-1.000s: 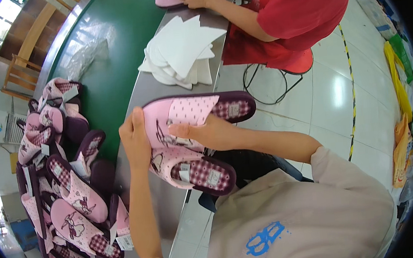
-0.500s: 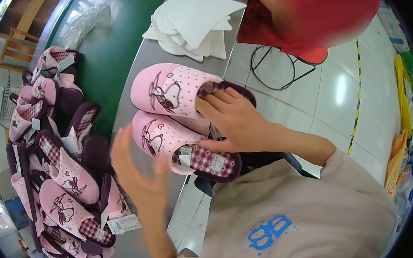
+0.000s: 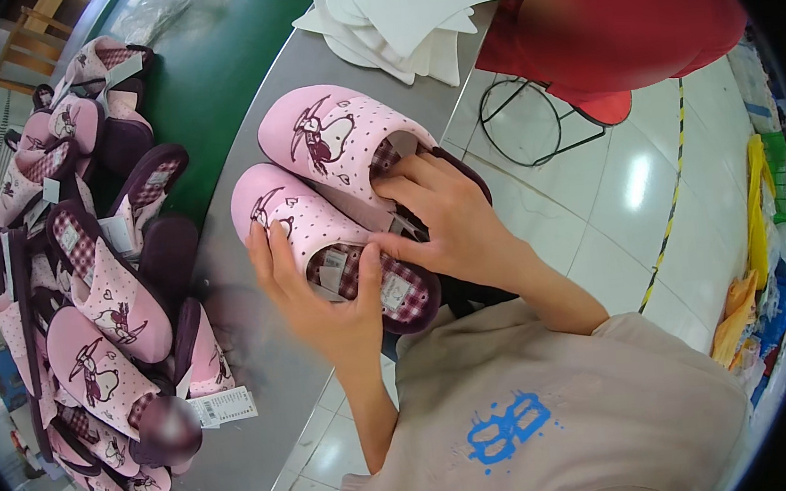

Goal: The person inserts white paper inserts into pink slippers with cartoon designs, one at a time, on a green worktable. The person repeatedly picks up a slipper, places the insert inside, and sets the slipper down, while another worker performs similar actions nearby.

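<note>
Two pink slippers with dotted uppers, a dark cartoon print and plum soles lie side by side in front of me at the table's edge. My left hand point(image 3: 329, 313) grips the near slipper point(image 3: 261, 199) from its left side, fingers over the upper and thumb at the foot opening. My right hand point(image 3: 452, 216) sits across the pair. Its fingers reach to the opening of the far slipper point(image 3: 331, 138), and its thumb touches the near slipper's opening edge. The near slipper's checked insole point(image 3: 404, 287) bears a white label.
A heap of similar slippers point(image 3: 116, 319) with tags point(image 3: 226, 406) covers the left of the grey metal table point(image 3: 261, 353). White shaped sheets point(image 3: 404, 17) are stacked at the far end, by a person in red point(image 3: 626, 15) on a stool point(image 3: 519, 124). Clear plastic point(image 3: 172, 11) lies on the green surface point(image 3: 215, 64).
My left hand has come in from the left and taken hold of the near slipper. The near slipper has shifted slightly left, while my right hand stays on the pair.
</note>
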The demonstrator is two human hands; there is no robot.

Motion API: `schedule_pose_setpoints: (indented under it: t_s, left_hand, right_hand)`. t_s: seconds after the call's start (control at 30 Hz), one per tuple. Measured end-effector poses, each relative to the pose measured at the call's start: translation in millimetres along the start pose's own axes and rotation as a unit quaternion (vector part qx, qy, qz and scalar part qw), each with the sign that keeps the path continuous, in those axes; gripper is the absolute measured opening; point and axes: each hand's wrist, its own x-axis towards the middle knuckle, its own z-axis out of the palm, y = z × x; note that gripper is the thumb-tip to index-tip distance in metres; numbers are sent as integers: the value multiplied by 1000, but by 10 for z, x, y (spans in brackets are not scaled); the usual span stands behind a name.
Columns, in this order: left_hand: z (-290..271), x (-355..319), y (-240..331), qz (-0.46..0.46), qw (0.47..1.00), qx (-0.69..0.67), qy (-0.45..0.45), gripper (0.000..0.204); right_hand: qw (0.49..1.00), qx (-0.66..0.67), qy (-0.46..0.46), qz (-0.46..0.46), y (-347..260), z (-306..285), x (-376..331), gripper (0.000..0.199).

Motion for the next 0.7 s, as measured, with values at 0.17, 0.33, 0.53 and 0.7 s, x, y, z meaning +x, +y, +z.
schedule_pose_setpoints:
  t_s: [0.17, 0.33, 0.53, 0.7]
  left_hand:
    - [58, -7, -64, 10, 1000, -15, -7, 75]
    - [79, 21, -61, 15, 1000, -19, 12, 68]
    - [178, 135, 3, -18, 997, 70, 40, 56]
    - [170, 130, -66, 18, 997, 69, 33, 57]
  right_hand:
    - [1000, -9, -14, 8, -50, -43, 1, 40]
    - [1000, -15, -8, -11, -26, -36, 4, 41]
    - [1000, -11, 13, -11, 29, -3, 56, 23]
    - [999, -3, -13, 37, 10, -16, 147, 17]
